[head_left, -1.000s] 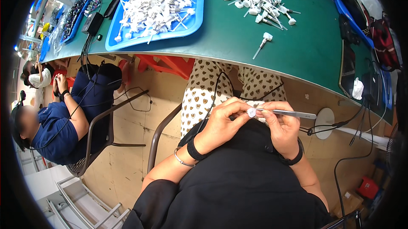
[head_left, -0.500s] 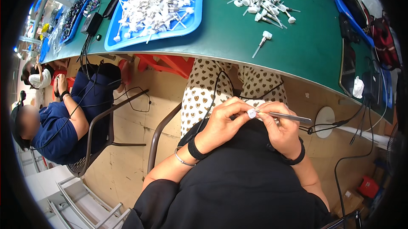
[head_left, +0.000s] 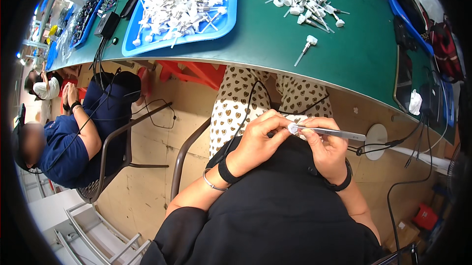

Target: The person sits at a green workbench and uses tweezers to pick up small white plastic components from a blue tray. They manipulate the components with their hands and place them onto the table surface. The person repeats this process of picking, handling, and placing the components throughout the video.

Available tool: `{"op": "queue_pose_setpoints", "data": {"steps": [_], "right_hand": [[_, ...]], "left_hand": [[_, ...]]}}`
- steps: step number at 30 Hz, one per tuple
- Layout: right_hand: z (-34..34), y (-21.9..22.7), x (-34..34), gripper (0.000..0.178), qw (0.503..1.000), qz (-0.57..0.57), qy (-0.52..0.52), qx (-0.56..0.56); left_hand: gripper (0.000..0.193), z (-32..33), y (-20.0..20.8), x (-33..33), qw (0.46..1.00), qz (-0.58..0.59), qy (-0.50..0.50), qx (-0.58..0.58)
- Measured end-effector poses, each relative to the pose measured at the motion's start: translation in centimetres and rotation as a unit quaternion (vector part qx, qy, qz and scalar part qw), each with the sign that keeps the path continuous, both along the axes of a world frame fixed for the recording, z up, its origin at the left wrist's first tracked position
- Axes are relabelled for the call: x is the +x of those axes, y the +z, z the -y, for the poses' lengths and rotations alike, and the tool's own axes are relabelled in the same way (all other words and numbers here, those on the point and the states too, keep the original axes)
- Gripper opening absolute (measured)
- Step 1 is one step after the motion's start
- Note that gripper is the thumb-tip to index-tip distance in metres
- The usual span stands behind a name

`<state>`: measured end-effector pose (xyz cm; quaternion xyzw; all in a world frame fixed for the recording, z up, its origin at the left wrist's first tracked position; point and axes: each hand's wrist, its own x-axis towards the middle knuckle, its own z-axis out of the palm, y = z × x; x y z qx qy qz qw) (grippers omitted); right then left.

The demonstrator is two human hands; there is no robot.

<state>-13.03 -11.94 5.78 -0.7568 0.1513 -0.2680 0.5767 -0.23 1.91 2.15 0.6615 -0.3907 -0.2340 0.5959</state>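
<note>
Above my lap, my left hand pinches a small white plastic piece between thumb and fingertips. My right hand grips metal tweezers, whose back end sticks out to the right. The tweezers' tips meet the white piece, and my right thumb and fingers are close beside it. Whether the tips grip a part of it is too small to tell. On the green table, a single white-headed piece with a thin stem lies apart from a loose pile of similar pieces.
A blue tray heaped with white stemmed pieces stands on the green table. A phone-like dark slab and crumpled white tissue lie at the right. A person in dark blue sits on the left. Black cables hang at right.
The tweezers have turned slightly, showing more of their flat side. The white piece has rotated a little between my fingers. Both hands stay in nearly the same place.
</note>
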Motion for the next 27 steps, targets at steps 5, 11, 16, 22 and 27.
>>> {"op": "queue_pose_setpoints", "data": {"steps": [5, 11, 16, 22, 27], "right_hand": [[0.12, 0.14, 0.13, 0.011, 1.000, -0.003, 0.004, -0.017], [0.09, 0.15, 0.21, 0.011, 0.999, 0.001, 0.004, -0.033], [0.47, 0.37, 0.42, 0.010, 0.993, 0.003, 0.018, -0.115], [0.30, -0.12, 0.03, 0.009, 1.000, 0.003, 0.016, -0.020], [0.19, -0.03, -0.04, 0.009, 1.000, 0.011, 0.014, 0.018]], "left_hand": [[0.013, 0.02, 0.21, 0.07, 1.000, 0.027, 0.002, 0.012], [0.013, 0.26, 0.27, -0.09, 1.000, 0.021, 0.015, -0.004], [0.012, 0.07, 0.40, 0.01, 1.000, 0.011, 0.001, 0.022], [0.012, 0.06, 0.32, 0.00, 0.999, -0.014, -0.004, 0.031], [0.012, 0.13, 0.26, -0.05, 0.999, -0.026, -0.004, 0.024]]}}
